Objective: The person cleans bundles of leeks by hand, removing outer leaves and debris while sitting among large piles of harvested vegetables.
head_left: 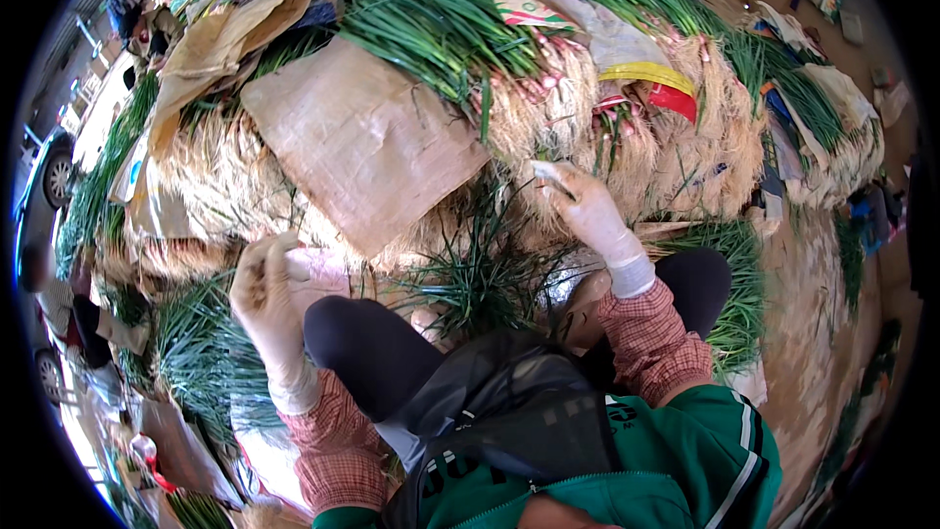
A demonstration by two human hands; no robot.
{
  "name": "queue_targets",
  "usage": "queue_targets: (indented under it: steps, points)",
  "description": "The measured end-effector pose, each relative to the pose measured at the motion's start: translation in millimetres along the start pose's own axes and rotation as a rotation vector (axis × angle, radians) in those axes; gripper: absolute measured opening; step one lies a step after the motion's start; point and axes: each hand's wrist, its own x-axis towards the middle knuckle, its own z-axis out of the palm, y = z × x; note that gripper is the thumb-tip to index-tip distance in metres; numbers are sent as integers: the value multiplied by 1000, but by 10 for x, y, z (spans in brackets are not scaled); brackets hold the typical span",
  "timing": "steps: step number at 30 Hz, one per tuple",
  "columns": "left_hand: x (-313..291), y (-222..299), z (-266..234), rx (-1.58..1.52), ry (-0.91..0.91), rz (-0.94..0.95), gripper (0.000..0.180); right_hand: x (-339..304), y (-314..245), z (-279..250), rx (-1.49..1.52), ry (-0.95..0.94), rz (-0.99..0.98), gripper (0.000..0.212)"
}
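Note:
Both my hands wear thin whitish gloves. My left hand (262,294) is raised over my left knee, its fingers curled inward; whether anything is inside them is hidden. Beside it lies a pink sheet (321,272). My right hand (587,208) is held in front of the root ends of the stacked green onions (548,103), forefinger and thumb apart with nothing visible between them. Between my knees rests a loose heap of dark green onion leaves (480,279). A tan cardboard-like sheet (367,137) leans on the pile between my hands.
Long bunches of green onions with pale roots (225,176) form a wide pile ahead. More leaves lie at my left (201,343) and right (729,284). Sacks (636,44) cover parts of the pile. A person (73,309) and a parked car (54,176) are far left.

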Motion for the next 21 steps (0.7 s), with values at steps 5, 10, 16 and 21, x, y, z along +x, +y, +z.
queue_targets:
  steps: [5,10,16,21]
  points:
    - [340,179,912,-269,-342,-19,13,269,69,-435,-72,58,-49,42]
    - [373,-358,1515,-410,-445,-178,27,381,218,-693,-201,104,-30,41]
    - [368,-1044,1522,-408,-398,-364,31,845,670,-1610,-154,647,90,29]
    - [345,-972,1470,-340,-430,-339,28,1185,1507,-2349,-176,928,483,34]
